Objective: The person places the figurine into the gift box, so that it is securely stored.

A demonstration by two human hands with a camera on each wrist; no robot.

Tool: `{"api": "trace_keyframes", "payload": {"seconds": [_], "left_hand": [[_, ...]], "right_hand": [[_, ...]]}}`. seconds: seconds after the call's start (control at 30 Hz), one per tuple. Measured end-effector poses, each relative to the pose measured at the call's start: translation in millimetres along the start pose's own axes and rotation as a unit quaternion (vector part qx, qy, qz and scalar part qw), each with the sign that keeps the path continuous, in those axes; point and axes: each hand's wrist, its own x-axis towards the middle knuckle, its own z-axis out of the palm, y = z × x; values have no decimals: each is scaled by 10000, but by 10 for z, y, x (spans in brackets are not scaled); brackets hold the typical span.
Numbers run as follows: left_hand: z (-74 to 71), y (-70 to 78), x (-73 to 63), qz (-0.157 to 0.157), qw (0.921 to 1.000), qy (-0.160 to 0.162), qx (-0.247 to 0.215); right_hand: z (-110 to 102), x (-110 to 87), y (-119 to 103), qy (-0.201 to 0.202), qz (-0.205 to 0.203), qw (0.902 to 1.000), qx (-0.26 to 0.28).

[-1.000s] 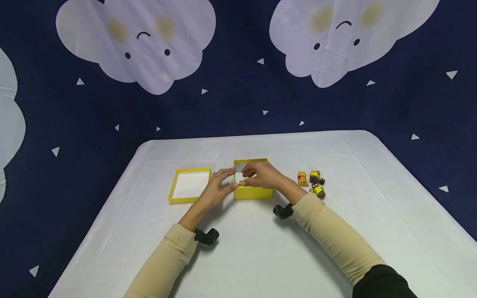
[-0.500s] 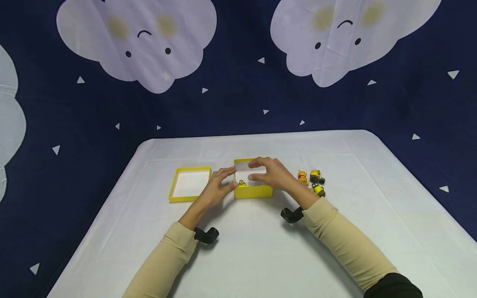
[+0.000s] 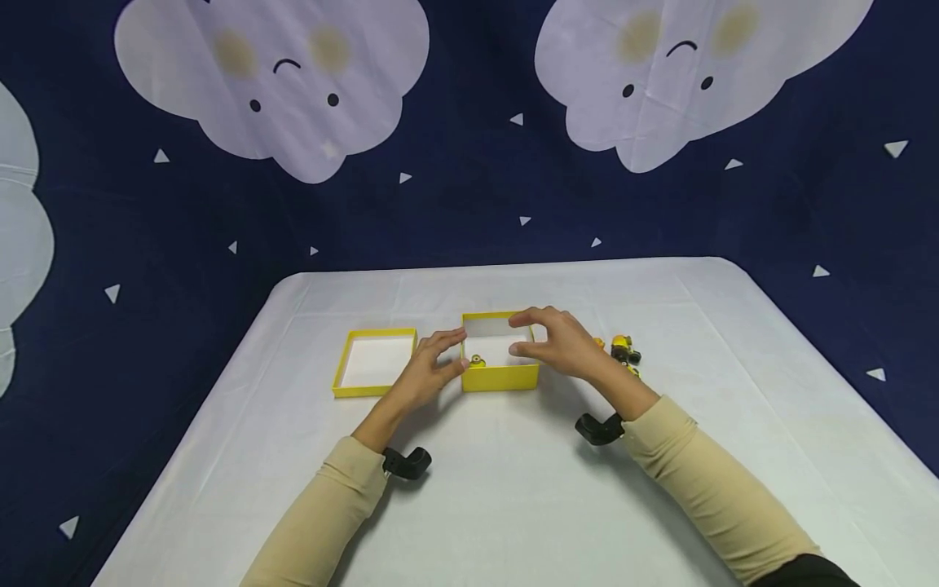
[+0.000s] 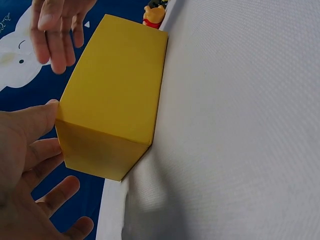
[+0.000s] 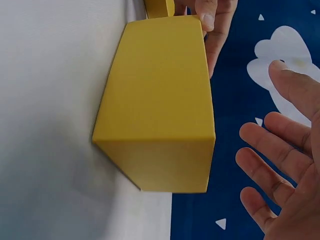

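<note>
An open yellow box (image 3: 501,377) with a white inside stands mid-table. My left hand (image 3: 434,364) touches its left end; in the left wrist view the thumb (image 4: 42,117) meets the near corner and the fingers are loosely spread along the end wall. Inside, at the front left, a small yellow one-eyed minion figure (image 3: 478,360) shows its head above the rim. My right hand (image 3: 555,341) hovers by the box's right end, thumb and fingers apart, holding nothing. Past it lie several small toy figures (image 3: 624,349), partly hidden; a Pooh bear figure (image 4: 153,16) appears in the left wrist view.
The yellow-rimmed box lid (image 3: 376,364) lies inner side up left of the box, close to the left hand. A white cloth (image 3: 484,489) covers the table. A dark blue curtain with clouds (image 3: 440,220) hangs behind the far edge.
My right hand has let go of the minion figure in the box and drawn back to the right, fingers spreading. It now covers part of the figures there. The left hand has stayed put.
</note>
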Motion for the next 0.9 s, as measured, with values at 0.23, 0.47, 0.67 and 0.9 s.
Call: {"api": "trace_keyframes", "payload": {"seconds": [0.23, 0.47, 0.67, 0.9], "left_hand": [[-6, -15, 8, 29, 10000, -29, 18], [3, -12, 3, -41, 10000, -62, 0], [4, 10, -2, -105, 9999, -45, 13], [4, 7, -7, -57, 10000, 10, 57]], "right_hand": [[-81, -116, 90, 77, 58, 10000, 13], [-149, -244, 188, 154, 311, 9993, -123], [-237, -370, 295, 233, 585, 9976, -271], [-327, -496, 428, 206, 744, 9967, -229]]}}
